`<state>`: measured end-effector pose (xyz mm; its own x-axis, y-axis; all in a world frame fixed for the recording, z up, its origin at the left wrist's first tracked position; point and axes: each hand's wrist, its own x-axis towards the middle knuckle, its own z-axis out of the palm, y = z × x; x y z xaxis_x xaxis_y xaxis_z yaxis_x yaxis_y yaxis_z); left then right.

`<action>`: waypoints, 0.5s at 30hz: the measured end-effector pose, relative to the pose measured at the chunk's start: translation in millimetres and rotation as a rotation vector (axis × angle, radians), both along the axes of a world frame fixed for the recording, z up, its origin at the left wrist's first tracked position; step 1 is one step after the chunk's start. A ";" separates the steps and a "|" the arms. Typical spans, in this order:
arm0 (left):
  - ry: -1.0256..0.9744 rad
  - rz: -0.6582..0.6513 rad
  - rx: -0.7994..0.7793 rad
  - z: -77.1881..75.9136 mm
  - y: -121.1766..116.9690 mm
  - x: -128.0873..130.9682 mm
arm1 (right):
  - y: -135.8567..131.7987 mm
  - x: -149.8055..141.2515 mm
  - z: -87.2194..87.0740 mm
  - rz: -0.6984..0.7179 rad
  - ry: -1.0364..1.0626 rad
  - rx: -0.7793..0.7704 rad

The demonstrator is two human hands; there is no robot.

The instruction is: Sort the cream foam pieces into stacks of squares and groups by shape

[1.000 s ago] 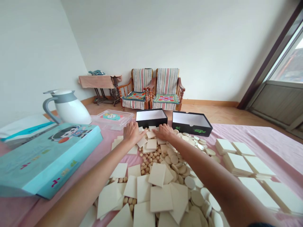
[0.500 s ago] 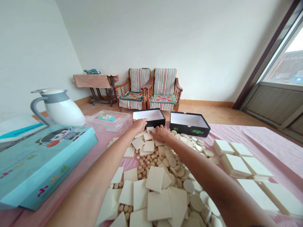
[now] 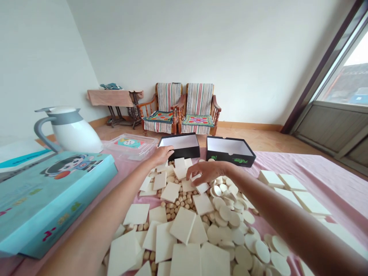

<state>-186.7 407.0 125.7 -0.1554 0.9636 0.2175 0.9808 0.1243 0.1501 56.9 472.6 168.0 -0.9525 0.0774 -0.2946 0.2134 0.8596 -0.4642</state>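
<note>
My left hand (image 3: 163, 154) is at the front left corner of a black box (image 3: 187, 153) with a white inside, its fingers closed over that edge. My right hand (image 3: 208, 171) hovers palm down just above the pile, fingers bent and apart, with nothing visible in them. Under and around it lie pale square wooden tiles (image 3: 170, 192), small wooden cubes (image 3: 184, 199) and round wooden discs (image 3: 225, 212). Larger square tiles (image 3: 186, 258) overlap at the near side. The discs spread mostly to the right of the cubes.
A second black box (image 3: 231, 158) stands at the right. Stacked square tiles (image 3: 312, 202) sit on the pink cloth (image 3: 290, 163). At left are a light-blue box (image 3: 83, 191), a white jug (image 3: 75, 132) and a clear plastic case (image 3: 149, 147). Two chairs (image 3: 198, 99) stand beyond.
My right hand has lifted and moved right, away from the tiles by the box. My left hand and the left black box have shifted slightly left. Tiles and discs have spread nearer.
</note>
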 end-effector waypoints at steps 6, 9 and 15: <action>-0.017 0.031 0.050 -2.0 6.1 1.6 | -4.3 -48.3 -5.4 -0.201 0.281 0.251; -0.013 0.069 0.086 -3.0 8.6 2.7 | -6.2 -80.1 -26.0 -0.245 0.302 0.351; -0.017 0.118 0.123 -2.3 9.2 -3.3 | -14.6 -104.6 -56.3 -0.272 0.218 0.354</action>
<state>-190.0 416.1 123.5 -0.2701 0.9049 0.3290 0.9578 0.2178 0.1873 -47.6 458.0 111.7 -0.9204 0.3909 -0.0016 0.3823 0.8992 -0.2127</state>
